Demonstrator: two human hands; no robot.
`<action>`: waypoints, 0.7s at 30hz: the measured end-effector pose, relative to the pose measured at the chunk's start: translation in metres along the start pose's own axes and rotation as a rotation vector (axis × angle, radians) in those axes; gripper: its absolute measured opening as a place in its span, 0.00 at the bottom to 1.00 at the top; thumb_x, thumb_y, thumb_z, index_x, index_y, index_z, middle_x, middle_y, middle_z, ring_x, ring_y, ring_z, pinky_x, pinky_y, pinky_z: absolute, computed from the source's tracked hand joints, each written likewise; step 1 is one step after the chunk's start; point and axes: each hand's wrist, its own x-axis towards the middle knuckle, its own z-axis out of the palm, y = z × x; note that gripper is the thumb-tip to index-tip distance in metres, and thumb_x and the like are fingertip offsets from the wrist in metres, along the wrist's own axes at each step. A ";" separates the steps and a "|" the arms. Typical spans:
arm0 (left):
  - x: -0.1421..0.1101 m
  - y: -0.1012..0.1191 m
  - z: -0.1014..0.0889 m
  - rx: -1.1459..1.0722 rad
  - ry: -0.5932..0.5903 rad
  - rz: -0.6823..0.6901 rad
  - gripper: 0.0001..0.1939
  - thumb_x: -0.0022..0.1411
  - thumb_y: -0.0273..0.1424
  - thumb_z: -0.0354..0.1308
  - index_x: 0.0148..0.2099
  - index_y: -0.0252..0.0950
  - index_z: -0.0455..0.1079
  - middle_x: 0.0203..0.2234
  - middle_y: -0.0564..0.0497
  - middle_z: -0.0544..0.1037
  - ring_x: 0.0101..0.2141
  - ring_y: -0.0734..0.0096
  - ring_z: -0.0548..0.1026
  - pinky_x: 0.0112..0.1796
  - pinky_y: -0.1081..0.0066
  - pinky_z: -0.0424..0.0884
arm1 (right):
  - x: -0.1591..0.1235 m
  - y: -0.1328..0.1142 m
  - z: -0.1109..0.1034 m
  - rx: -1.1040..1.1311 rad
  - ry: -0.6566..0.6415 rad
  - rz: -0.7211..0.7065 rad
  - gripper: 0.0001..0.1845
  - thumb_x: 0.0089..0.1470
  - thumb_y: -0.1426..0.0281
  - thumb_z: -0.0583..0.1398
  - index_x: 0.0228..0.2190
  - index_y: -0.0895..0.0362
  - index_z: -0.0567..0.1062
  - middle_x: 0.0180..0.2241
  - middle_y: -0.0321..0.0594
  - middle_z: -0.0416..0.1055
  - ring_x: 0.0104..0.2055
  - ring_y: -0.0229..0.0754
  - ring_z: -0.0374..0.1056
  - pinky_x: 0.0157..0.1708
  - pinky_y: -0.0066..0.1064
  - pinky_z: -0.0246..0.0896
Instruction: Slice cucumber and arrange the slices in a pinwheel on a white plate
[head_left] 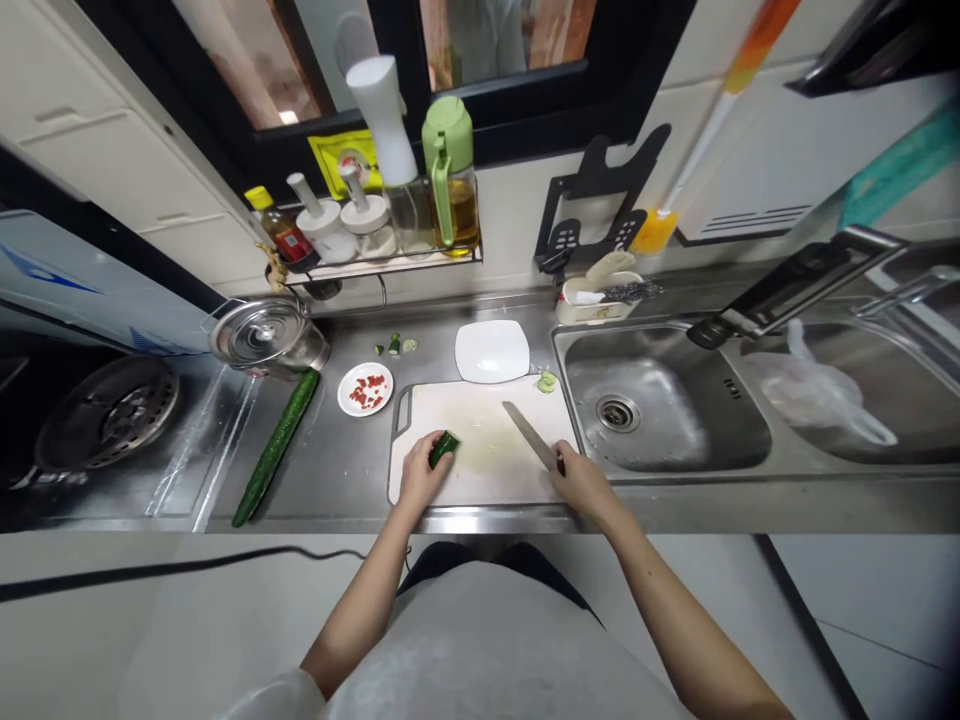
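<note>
My left hand [424, 468] is closed around a short piece of cucumber [444, 447] over the left half of the white cutting board [480, 490]. In my right hand [585, 480] is the handle of a kitchen knife [531, 434], its blade pointing up and left across the board, apart from the cucumber. A few pale green slices [547, 382] lie at the board's upper right corner. Behind the board sits a white square plate [492, 350]. To the left stands a small white dish [365, 389] with chopped red pieces. A whole cucumber [275, 447] lies farther left on the counter.
A steel sink [667, 400] adjoins the board's right side, with a plastic bag [817, 385] in the second basin. A lidded pot [266, 335] and a frying pan [109, 410] stand left. Above the counter, a rack [390, 264] holds bottles and jars. Cucumber scraps [394, 345] lie behind the dish.
</note>
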 end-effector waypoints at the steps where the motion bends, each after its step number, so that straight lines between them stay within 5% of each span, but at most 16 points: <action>1: -0.001 0.004 0.003 0.060 -0.028 0.017 0.21 0.59 0.34 0.55 0.55 0.41 0.65 0.48 0.46 0.73 0.48 0.63 0.71 0.50 0.62 0.65 | 0.002 -0.004 -0.001 -0.040 -0.020 0.007 0.12 0.53 0.68 0.54 0.41 0.54 0.66 0.32 0.40 0.73 0.34 0.43 0.68 0.28 0.27 0.47; 5: -0.006 0.014 0.012 0.258 -0.084 0.064 0.22 0.61 0.35 0.54 0.57 0.44 0.64 0.47 0.47 0.74 0.48 0.60 0.70 0.50 0.59 0.62 | 0.008 -0.015 -0.007 -0.168 -0.075 0.030 0.16 0.60 0.59 0.49 0.41 0.56 0.69 0.37 0.48 0.74 0.39 0.48 0.69 0.33 0.30 0.51; 9: -0.008 0.014 0.017 0.351 -0.074 0.091 0.21 0.62 0.36 0.53 0.57 0.45 0.64 0.46 0.47 0.73 0.47 0.61 0.70 0.49 0.60 0.62 | 0.012 -0.019 -0.012 -0.212 -0.101 0.039 0.16 0.62 0.63 0.48 0.41 0.57 0.71 0.38 0.49 0.74 0.40 0.48 0.70 0.35 0.32 0.54; 21: -0.008 -0.008 0.030 0.168 0.060 0.161 0.17 0.66 0.35 0.48 0.55 0.39 0.66 0.45 0.44 0.73 0.48 0.62 0.69 0.50 0.62 0.65 | 0.019 -0.021 -0.008 -0.191 -0.100 0.009 0.14 0.60 0.69 0.50 0.42 0.59 0.71 0.41 0.49 0.74 0.43 0.47 0.69 0.37 0.30 0.55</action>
